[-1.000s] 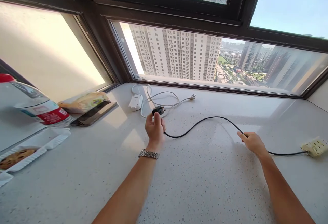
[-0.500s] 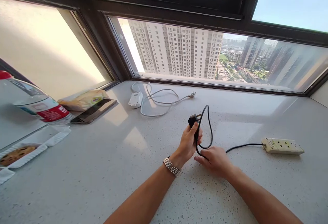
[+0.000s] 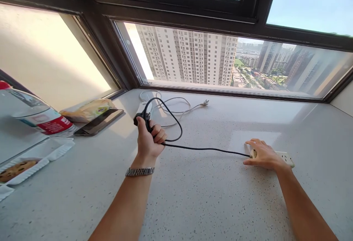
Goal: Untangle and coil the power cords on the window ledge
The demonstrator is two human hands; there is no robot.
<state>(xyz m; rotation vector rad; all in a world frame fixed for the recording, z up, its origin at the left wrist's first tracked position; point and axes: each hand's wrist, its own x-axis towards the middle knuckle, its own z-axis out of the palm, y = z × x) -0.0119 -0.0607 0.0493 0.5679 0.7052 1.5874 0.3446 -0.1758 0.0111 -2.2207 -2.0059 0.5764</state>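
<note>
My left hand (image 3: 150, 138), with a metal watch band at the wrist, is closed around a black power plug (image 3: 139, 118) and part of its black cord. The cord (image 3: 202, 148) loops above that fist, then runs nearly straight to a cream power strip (image 3: 285, 157) on the right. Over the cord end of this strip lies my right hand (image 3: 263, 154), its thumb and fingers spread apart. It covers part of the strip, and I cannot tell how firmly it touches.
Behind my left hand lie a white power strip (image 3: 142, 107) and its pale cord with a plug (image 3: 204, 103). On the left are a bottle (image 3: 41, 116), a phone (image 3: 99, 122), a wrapped package (image 3: 86, 111) and a plastic tray (image 3: 59, 147) with a cookie. Windows border the speckled counter (image 3: 193, 197).
My left hand has carried the plug leftward, drawing out the cord. My right hand has let go of the cord and moved right onto the strip, which now sits further left.
</note>
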